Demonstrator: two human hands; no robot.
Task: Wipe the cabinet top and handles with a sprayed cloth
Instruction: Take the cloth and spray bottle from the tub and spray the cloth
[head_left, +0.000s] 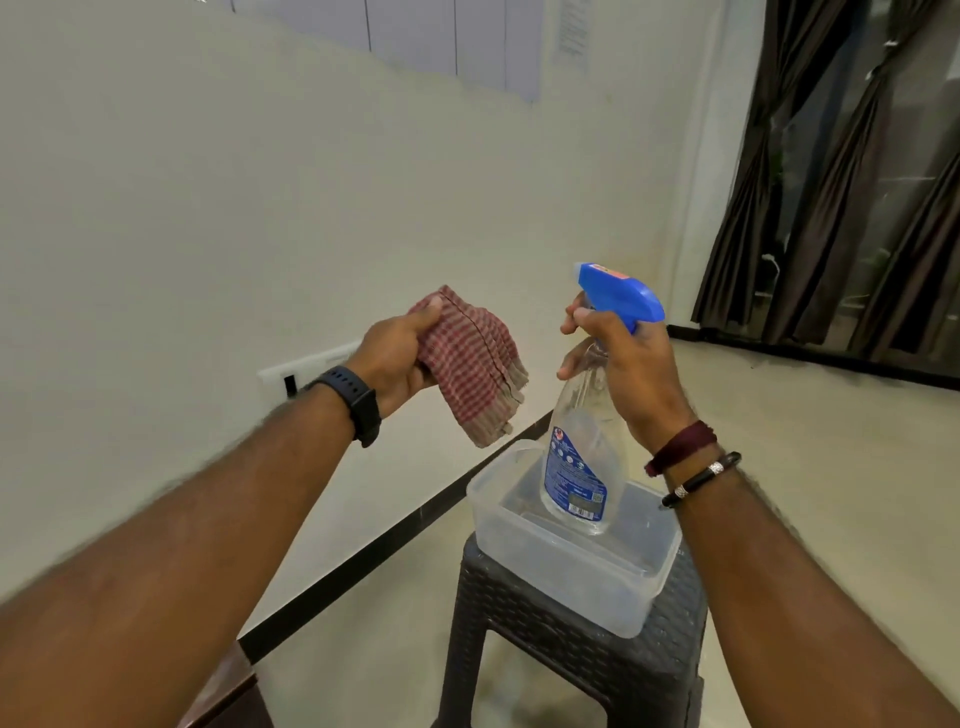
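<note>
Cloth (470, 364) hangs folded from your left hand's (395, 364) pinching grip; your right hand (631, 374) clamps the spray bottle (584, 441) neck, its base over the plastic tub's (571, 577) rim, open air between them.

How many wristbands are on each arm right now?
3. A black watch on the left wrist; a maroon thread band and a black beaded bracelet on the right wrist.

Woven checked cloth (470, 364), clear plastic bottle (582, 457)
</note>
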